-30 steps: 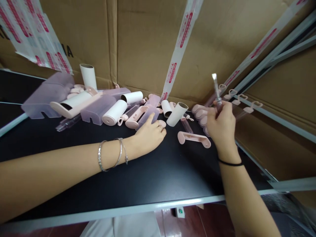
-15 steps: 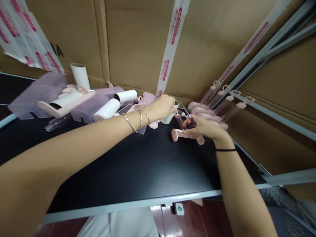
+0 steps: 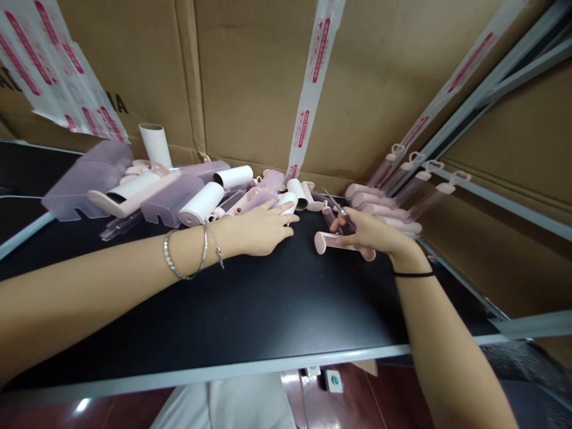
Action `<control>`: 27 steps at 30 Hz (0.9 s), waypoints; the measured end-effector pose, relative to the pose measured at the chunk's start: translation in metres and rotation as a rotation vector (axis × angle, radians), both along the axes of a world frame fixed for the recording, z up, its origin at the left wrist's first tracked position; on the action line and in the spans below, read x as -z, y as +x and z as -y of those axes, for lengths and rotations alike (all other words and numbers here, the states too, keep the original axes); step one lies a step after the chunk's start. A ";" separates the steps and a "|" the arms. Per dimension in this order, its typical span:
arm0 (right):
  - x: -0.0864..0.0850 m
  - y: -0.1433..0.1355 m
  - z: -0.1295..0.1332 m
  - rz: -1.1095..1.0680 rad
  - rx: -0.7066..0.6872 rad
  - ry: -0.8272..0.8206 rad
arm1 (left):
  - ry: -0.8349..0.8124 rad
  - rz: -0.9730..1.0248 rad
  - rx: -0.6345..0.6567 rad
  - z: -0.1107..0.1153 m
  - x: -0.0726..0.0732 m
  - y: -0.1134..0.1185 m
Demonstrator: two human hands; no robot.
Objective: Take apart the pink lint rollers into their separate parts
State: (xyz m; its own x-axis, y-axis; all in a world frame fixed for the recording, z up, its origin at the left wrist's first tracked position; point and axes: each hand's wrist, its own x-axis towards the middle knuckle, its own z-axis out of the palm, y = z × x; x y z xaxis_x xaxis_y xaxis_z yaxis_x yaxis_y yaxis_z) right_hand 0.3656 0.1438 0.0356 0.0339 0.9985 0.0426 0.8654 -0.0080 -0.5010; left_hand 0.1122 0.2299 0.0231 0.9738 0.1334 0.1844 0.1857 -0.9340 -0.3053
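Observation:
My left hand (image 3: pixel 263 231) is spread, palm down, at the front of the pile. Its fingertips reach a white roll (image 3: pixel 288 201) and partly cover it; a grip on it does not show. In my right hand (image 3: pixel 364 229) are slim metal scissors (image 3: pixel 334 201), points toward the back. The curled fingers hide their handles. Under that hand, by the thumb, lies a pale pink lint roller frame (image 3: pixel 320 242) with rounded ends; whether the thumb touches it I cannot tell. Another white roll (image 3: pixel 297 194) lies beside a pink looped piece (image 3: pixel 313 195) between the hands.
Translucent purple covers (image 3: pixel 89 182), white rolls (image 3: pixel 202 204) and pink parts crowd the left and back of the black tabletop (image 3: pixel 268 304). One roll (image 3: pixel 155 145) stands upright. Several pink-handled pieces (image 3: pixel 379 211) with hanging loops lean at right. Cardboard (image 3: pixel 250 77) walls the back.
My left hand has moved left and toward me, from the white roll near the scissors to the pile, and its fingers have spread. My right hand stays almost in place with the scissors.

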 end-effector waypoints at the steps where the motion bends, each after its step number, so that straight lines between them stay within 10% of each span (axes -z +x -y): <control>1: 0.000 -0.002 -0.001 0.012 -0.009 -0.014 | 0.012 0.019 -0.018 0.001 0.003 0.002; 9: -0.017 0.001 0.006 0.042 0.149 0.322 | 0.001 0.254 -0.052 0.008 0.000 0.005; 15: -0.041 -0.004 0.025 -0.764 0.204 0.870 | -0.083 0.402 -0.060 0.035 -0.032 -0.022; 21: -0.024 -0.092 0.029 -1.259 0.168 0.549 | 0.237 0.482 -0.014 0.062 -0.042 -0.029; 27: 0.001 -0.120 0.021 -1.266 -0.027 0.191 | 0.055 0.351 -0.303 0.046 -0.028 -0.047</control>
